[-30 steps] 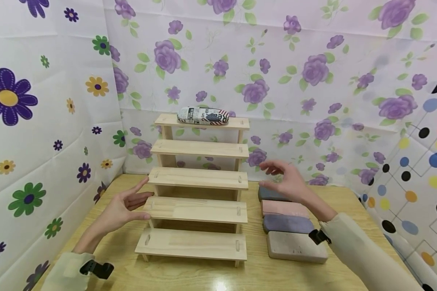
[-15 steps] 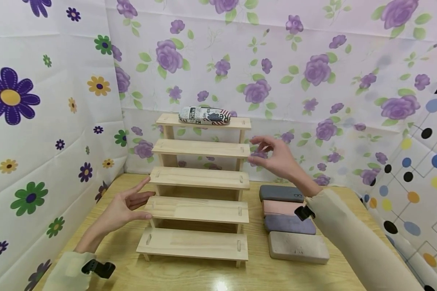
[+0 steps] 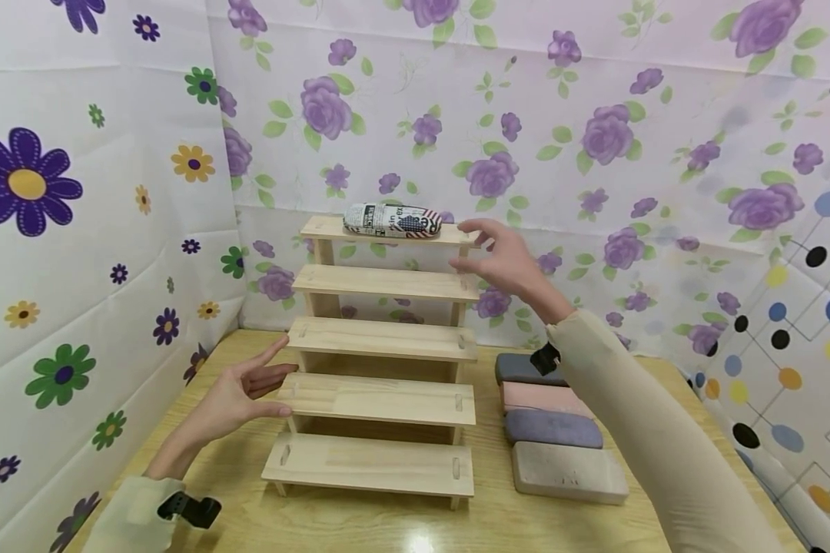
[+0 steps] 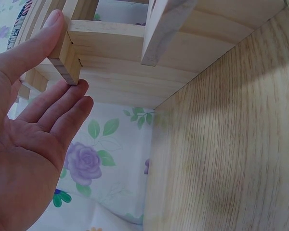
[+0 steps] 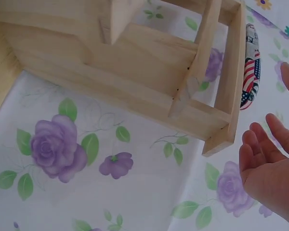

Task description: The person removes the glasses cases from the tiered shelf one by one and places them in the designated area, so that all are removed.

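Note:
A tiered wooden display rack point(image 3: 380, 338) with several steps stands on the table. On its top step lies a newspaper-print glasses case point(image 3: 390, 220). My right hand point(image 3: 505, 257) is raised at the right end of the top step, thumb and fingers apart, with nothing between them. In the right wrist view, the right hand point(image 5: 274, 163) is beside the rack's top end, apart from the printed glasses case point(image 5: 251, 72). My left hand point(image 3: 238, 392) rests at the rack's left side, fingers mostly straight. In the left wrist view, the left hand's thumb and fingertips point(image 4: 82, 89) meet a plank end.
Right of the rack, more glasses cases lie in a row on the wooden table point(image 3: 360, 518): dark grey point(image 3: 522, 369), pink point(image 3: 542, 397), purple-blue point(image 3: 553, 428) and beige point(image 3: 569, 472). Flower-patterned cloth point(image 3: 401, 115) hangs close behind the rack; more patterned cloth flanks both sides.
My right hand has moved up and left, from above the row of cases to the rack's top step. The left hand stays at the rack's side.

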The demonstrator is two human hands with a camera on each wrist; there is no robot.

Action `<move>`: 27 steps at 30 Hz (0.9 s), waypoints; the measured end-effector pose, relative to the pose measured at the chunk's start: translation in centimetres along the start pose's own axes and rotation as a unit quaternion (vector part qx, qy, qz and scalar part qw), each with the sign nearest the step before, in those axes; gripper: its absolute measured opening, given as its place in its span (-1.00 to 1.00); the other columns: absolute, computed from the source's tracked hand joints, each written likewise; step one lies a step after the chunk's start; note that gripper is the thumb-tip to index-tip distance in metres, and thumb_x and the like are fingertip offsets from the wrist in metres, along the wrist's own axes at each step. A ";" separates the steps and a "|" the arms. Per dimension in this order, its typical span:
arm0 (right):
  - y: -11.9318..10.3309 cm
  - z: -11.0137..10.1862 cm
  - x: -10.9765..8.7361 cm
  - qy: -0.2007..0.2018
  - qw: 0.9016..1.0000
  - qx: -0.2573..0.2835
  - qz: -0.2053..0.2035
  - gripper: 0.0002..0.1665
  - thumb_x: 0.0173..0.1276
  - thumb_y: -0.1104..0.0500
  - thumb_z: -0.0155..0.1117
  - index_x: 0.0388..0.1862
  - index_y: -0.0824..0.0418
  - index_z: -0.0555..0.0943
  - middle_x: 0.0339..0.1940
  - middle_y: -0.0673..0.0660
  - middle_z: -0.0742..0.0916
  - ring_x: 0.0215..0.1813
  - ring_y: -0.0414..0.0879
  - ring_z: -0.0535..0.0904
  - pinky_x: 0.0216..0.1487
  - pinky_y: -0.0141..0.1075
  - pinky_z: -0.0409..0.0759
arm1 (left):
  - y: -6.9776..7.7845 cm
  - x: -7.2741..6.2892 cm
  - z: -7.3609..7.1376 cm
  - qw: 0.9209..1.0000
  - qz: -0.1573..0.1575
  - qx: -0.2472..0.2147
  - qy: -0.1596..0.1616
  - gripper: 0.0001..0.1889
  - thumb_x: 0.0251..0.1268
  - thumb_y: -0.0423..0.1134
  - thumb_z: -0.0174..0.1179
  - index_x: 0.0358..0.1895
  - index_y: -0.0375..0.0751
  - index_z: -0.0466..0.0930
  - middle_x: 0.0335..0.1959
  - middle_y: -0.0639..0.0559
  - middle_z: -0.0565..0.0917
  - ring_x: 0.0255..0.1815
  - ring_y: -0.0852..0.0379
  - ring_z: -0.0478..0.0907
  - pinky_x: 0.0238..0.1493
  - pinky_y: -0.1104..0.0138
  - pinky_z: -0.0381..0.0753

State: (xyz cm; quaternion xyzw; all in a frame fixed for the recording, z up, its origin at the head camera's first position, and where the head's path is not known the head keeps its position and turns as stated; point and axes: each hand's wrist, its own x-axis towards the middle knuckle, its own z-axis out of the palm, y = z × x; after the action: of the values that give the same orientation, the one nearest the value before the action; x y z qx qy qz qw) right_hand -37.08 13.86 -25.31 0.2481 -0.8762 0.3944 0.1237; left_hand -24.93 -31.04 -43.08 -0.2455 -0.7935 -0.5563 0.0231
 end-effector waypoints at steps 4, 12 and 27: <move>-0.4 0.3 1.9 -0.009 1.000 0.001 0.004 -0.19 0.34 -0.03 0.56 0.50 0.15 0.52 0.43 0.14 0.59 0.36 0.12 0.46 0.23 0.12 0.59 | 0.0 0.0 0.0 1.000 0.001 -0.006 -0.002 0.13 0.14 -0.45 0.57 0.73 -0.01 0.06 0.40 -0.40 0.52 0.42 -0.30 0.44 0.31 0.29 0.58; -1.0 0.9 5.1 -0.040 0.999 0.004 0.017 -0.13 0.38 -0.04 0.52 0.59 0.15 0.43 0.50 0.14 0.53 0.47 0.14 0.38 0.34 0.12 0.53 | 0.1 0.0 0.0 1.000 -0.005 0.001 0.002 0.15 0.12 -0.42 0.60 0.73 0.02 0.07 0.40 -0.38 0.52 0.41 -0.21 0.48 0.30 0.30 0.59; -2.7 2.4 8.3 -0.076 0.997 -0.002 0.025 -0.18 0.40 0.07 0.55 0.54 0.26 0.46 0.35 0.17 0.60 0.26 0.05 0.49 0.28 -0.11 0.55 | -0.1 0.0 0.0 1.000 -0.006 -0.003 0.001 0.14 0.13 -0.42 0.59 0.73 0.06 0.08 0.40 -0.36 0.53 0.41 -0.26 0.47 0.33 0.18 0.58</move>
State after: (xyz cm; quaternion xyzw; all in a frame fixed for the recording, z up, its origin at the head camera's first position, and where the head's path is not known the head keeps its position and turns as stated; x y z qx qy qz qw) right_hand -42.76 7.70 -21.79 0.2550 -0.8898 0.3756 0.0470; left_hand -24.93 -31.09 -43.13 -0.2402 -0.7935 -0.5588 0.0199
